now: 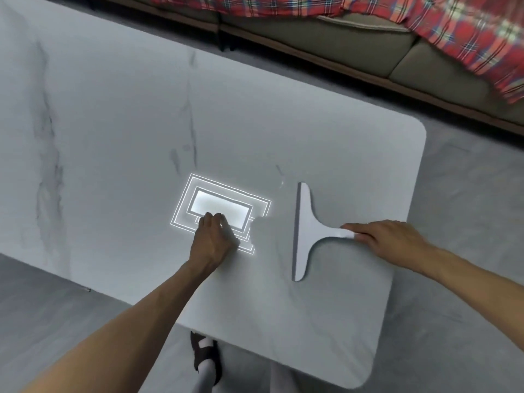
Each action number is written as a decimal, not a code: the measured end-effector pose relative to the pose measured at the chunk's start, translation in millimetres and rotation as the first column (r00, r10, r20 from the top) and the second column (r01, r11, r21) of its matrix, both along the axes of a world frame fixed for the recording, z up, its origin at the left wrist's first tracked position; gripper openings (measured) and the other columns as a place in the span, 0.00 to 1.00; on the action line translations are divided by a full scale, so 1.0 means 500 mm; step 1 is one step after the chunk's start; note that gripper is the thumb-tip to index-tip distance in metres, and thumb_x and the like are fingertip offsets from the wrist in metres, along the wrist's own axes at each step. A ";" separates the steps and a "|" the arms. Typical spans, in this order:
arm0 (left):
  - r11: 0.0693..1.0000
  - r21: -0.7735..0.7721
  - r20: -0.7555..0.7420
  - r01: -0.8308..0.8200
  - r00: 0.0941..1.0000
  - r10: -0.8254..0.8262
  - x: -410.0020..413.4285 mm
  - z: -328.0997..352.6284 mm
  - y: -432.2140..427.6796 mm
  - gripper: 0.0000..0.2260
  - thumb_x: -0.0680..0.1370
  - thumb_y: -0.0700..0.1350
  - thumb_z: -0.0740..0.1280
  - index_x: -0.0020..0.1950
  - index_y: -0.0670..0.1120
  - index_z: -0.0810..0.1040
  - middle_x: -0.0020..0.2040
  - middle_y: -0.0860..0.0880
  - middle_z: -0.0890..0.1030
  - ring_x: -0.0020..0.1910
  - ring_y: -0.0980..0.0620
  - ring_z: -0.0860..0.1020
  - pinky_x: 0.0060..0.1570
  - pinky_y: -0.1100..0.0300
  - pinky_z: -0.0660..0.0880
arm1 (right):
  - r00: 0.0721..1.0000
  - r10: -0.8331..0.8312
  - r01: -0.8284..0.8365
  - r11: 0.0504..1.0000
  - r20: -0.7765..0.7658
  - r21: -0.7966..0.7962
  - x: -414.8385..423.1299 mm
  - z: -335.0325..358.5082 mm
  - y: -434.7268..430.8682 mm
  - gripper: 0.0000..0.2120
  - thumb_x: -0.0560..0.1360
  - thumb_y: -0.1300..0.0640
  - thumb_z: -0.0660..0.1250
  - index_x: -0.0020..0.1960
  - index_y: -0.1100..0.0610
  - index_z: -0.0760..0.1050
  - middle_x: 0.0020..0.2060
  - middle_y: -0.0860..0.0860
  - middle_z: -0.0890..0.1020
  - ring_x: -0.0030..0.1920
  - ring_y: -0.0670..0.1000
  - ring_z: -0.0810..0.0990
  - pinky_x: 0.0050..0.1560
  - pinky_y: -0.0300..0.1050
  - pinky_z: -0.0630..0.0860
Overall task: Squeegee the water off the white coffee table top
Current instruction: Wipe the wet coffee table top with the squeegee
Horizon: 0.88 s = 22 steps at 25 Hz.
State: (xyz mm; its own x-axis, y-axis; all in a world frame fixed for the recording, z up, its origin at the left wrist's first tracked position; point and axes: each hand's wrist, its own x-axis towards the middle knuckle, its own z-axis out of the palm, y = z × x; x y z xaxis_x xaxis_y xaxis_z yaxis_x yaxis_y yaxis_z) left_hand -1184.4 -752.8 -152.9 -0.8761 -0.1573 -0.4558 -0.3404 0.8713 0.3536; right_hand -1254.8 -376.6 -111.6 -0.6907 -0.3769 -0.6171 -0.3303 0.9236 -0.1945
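The white coffee table top [119, 131] has grey marble veins and fills most of the view. A white T-shaped squeegee [304, 231] lies on it near the right end, its blade edge facing left. My right hand [388, 239] grips the squeegee's handle from the right. My left hand [215, 236] rests on the table with its fingers curled, over the bright reflection of a ceiling light [221, 208]. Thin streaks of water [174, 160] show above that reflection.
A sofa [354, 49] with a red plaid blanket [467, 32] runs along the far side, separated by a strip of grey floor [467, 194]. The table's rounded right corner [419, 129] is close to the squeegee. My foot in a dark sandal [205, 358] stands below the near edge.
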 end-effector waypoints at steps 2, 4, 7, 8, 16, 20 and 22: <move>0.960 -0.198 0.106 0.200 0.978 -0.182 -0.048 -0.004 0.036 0.29 0.71 0.38 0.38 0.64 0.36 0.70 0.58 0.39 0.74 0.55 0.42 0.71 0.56 0.49 0.67 | 0.997 -0.062 0.064 0.998 -0.049 0.028 -0.009 0.018 0.063 0.16 0.81 0.41 0.50 0.67 0.27 0.64 0.63 0.34 0.77 0.60 0.44 0.78 0.46 0.38 0.67; 0.940 -0.269 0.183 0.209 0.970 -0.163 -0.085 -0.011 0.058 0.26 0.73 0.40 0.42 0.69 0.37 0.62 0.64 0.38 0.69 0.60 0.40 0.67 0.61 0.47 0.63 | 0.986 -0.152 0.152 0.988 -0.064 -0.014 -0.024 0.043 0.086 0.17 0.80 0.39 0.52 0.66 0.28 0.67 0.62 0.33 0.77 0.59 0.45 0.79 0.47 0.38 0.70; 0.946 -0.302 0.209 0.120 0.976 -0.057 -0.121 -0.012 0.080 0.37 0.74 0.46 0.64 0.76 0.37 0.50 0.73 0.30 0.57 0.70 0.28 0.59 0.70 0.42 0.60 | 0.940 -0.336 0.315 0.922 -0.061 -0.227 -0.117 0.059 0.043 0.16 0.78 0.40 0.56 0.65 0.33 0.72 0.50 0.34 0.82 0.53 0.48 0.81 0.47 0.44 0.75; 0.952 -0.293 0.228 0.089 0.974 -0.021 -0.133 -0.015 0.081 0.45 0.70 0.48 0.71 0.77 0.38 0.47 0.74 0.28 0.53 0.72 0.25 0.55 0.72 0.41 0.58 | 0.926 -0.375 0.348 0.896 -0.048 -0.276 -0.166 0.056 0.011 0.16 0.79 0.41 0.57 0.65 0.36 0.73 0.43 0.34 0.81 0.49 0.49 0.80 0.45 0.45 0.73; 0.949 -0.281 0.279 0.145 0.958 -0.064 -0.162 -0.048 0.058 0.61 0.62 0.59 0.79 0.78 0.41 0.40 0.74 0.25 0.48 0.72 0.21 0.51 0.72 0.40 0.59 | 0.774 -0.628 0.595 0.676 0.081 -0.435 -0.436 -0.024 -0.288 0.15 0.81 0.52 0.50 0.59 0.56 0.72 0.51 0.59 0.79 0.47 0.59 0.76 0.51 0.54 0.75; 0.956 -0.261 0.286 0.136 0.956 -0.057 -0.165 -0.043 0.060 0.60 0.62 0.58 0.79 0.78 0.41 0.41 0.74 0.25 0.48 0.72 0.22 0.50 0.73 0.40 0.58 | 0.882 -0.472 0.437 0.835 -0.024 -0.334 -0.341 -0.035 -0.238 0.16 0.82 0.51 0.50 0.65 0.51 0.70 0.57 0.59 0.80 0.54 0.63 0.76 0.49 0.50 0.70; 0.959 -0.254 0.280 0.127 0.959 -0.052 -0.166 -0.042 0.060 0.61 0.62 0.58 0.79 0.78 0.41 0.41 0.74 0.25 0.48 0.72 0.21 0.50 0.73 0.40 0.58 | 0.919 -0.392 0.364 0.880 -0.036 -0.306 -0.262 -0.036 -0.167 0.18 0.83 0.49 0.52 0.71 0.46 0.67 0.55 0.58 0.81 0.52 0.64 0.78 0.50 0.52 0.73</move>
